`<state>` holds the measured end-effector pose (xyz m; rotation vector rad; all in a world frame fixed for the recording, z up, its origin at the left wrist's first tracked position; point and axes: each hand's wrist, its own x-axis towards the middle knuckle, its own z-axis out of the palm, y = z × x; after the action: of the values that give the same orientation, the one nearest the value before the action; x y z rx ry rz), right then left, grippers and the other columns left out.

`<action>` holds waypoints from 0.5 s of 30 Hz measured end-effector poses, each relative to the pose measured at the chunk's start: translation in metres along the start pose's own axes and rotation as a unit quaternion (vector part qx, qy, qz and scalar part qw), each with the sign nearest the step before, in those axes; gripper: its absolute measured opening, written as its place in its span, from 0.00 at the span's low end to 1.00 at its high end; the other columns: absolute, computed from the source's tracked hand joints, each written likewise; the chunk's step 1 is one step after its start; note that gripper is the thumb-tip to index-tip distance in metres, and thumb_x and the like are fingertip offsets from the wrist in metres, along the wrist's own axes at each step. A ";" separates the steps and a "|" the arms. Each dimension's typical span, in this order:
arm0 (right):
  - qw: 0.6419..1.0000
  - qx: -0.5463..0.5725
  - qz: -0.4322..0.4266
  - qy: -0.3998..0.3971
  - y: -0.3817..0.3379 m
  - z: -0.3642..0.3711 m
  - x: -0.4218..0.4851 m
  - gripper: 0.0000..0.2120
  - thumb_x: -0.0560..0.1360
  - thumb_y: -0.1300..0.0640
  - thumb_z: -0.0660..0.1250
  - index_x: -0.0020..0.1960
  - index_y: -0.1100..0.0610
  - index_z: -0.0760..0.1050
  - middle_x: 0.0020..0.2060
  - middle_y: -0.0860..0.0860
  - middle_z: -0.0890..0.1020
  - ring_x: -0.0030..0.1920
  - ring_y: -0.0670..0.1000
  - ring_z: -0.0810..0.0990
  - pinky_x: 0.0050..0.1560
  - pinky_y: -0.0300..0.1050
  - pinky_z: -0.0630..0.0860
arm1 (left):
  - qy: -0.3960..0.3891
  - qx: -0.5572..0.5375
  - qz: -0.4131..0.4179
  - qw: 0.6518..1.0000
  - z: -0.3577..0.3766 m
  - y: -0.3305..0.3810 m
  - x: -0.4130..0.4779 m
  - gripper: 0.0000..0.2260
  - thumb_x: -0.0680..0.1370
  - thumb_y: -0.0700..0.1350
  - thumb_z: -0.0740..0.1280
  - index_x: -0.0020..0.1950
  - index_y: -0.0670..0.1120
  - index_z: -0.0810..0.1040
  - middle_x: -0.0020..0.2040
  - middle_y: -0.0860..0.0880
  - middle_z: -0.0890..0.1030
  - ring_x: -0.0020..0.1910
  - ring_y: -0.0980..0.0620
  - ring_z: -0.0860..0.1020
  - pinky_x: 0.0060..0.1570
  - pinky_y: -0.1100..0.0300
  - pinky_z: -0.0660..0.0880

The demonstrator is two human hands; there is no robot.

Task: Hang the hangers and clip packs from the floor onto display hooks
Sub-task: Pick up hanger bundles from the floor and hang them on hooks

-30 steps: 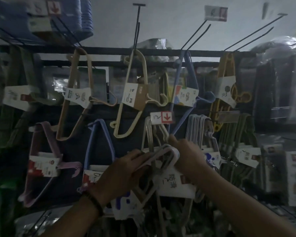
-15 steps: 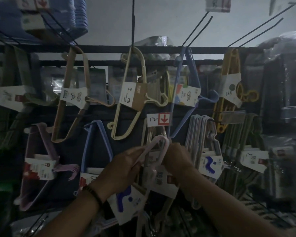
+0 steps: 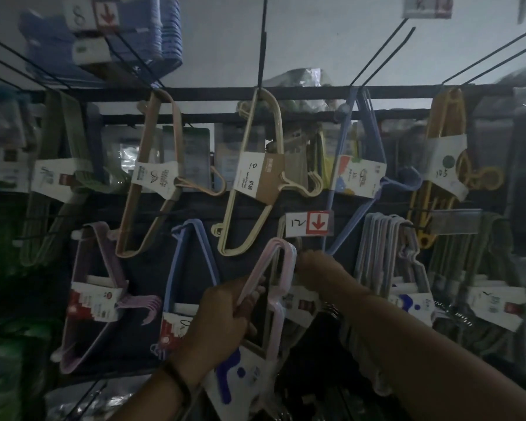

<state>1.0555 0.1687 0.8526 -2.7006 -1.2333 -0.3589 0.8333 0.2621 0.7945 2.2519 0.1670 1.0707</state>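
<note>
— Pink plastic: is that the pack being hung?
— Yes. The pink hanger pack stands tilted just below and left of the price tag, the one marked 12 with a red arrow. Its top bend is nearly level with the tag's lower edge.
— Who has it?
— The left hand, below-left of the tag. Its grip is curled round the pack's left arm. The pack's white card, with blue marks, hangs lower down beside that wrist.
— And the other hand?
— The right hand sits directly under the tag, just beside the pack's right edge. Its fingers turn away out of sight, so I cannot tell whether that grip is pinching anything.
— Neighbours?
— A cream hanger pack hangs above-left of the tag, a blue hanger pack above-right, and pale lilac hangers to its right.
</note>
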 end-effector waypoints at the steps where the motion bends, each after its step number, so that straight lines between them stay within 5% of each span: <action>1: 1.000 -0.005 -0.005 0.013 0.001 -0.006 -0.009 0.09 0.82 0.56 0.64 0.62 0.52 0.75 0.55 0.53 0.81 0.56 0.56 0.82 0.58 0.57 0.82 | 0.009 -0.015 -0.008 1.000 0.004 -0.001 -0.001 0.14 0.85 0.41 0.65 0.59 0.62 0.81 0.44 0.54 0.87 0.34 0.53 0.86 0.39 0.56 0.84; 4: 0.969 0.223 0.039 0.100 0.002 -0.023 -0.055 0.08 0.83 0.55 0.61 0.53 0.54 0.78 0.47 0.54 0.83 0.44 0.53 0.85 0.43 0.47 0.84 | 0.021 -0.014 -0.020 0.999 0.026 -0.006 -0.003 0.10 0.83 0.48 0.66 0.60 0.62 0.83 0.50 0.57 0.87 0.50 0.58 0.85 0.53 0.56 0.83; 7: 0.831 0.545 0.075 0.081 0.004 -0.035 -0.122 0.15 0.85 0.57 0.59 0.51 0.62 0.81 0.42 0.61 0.85 0.35 0.53 0.86 0.31 0.47 0.83 | 0.033 -0.004 -0.017 0.999 0.055 -0.002 -0.003 0.11 0.81 0.54 0.66 0.58 0.52 0.84 0.43 0.54 0.86 0.45 0.57 0.84 0.44 0.70 0.76; 10: 0.868 0.486 0.033 0.091 0.012 -0.027 -0.163 0.17 0.84 0.48 0.58 0.53 0.56 0.82 0.43 0.56 0.86 0.41 0.54 0.86 0.44 0.58 0.83 | 0.021 -0.007 -0.030 0.999 0.088 0.001 -0.003 0.15 0.81 0.61 0.64 0.56 0.53 0.83 0.38 0.54 0.83 0.38 0.58 0.82 0.41 0.59 0.81; 13: 0.943 0.311 0.046 0.104 0.027 -0.017 -0.179 0.11 0.80 0.40 0.62 0.57 0.44 0.76 0.45 0.48 0.84 0.44 0.48 0.84 0.47 0.54 0.84 | 0.007 -0.017 -0.011 1.000 0.121 0.006 0.000 0.28 0.80 0.70 0.56 0.64 0.51 0.82 0.51 0.52 0.85 0.51 0.52 0.84 0.55 0.49 0.82; 15: 0.966 0.216 0.082 0.119 0.039 -0.014 -0.182 0.12 0.80 0.40 0.62 0.58 0.45 0.72 0.45 0.47 0.83 0.43 0.50 0.84 0.44 0.54 0.84 | -0.017 -0.017 -0.011 1.000 0.140 0.020 0.006 0.32 0.77 0.72 0.55 0.61 0.49 0.83 0.50 0.49 0.86 0.52 0.46 0.85 0.54 0.48 0.82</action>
<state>0.9677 0.0087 0.8138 -2.2874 -0.8906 -0.3350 0.9369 0.1801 0.7445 2.2307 0.1580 1.0163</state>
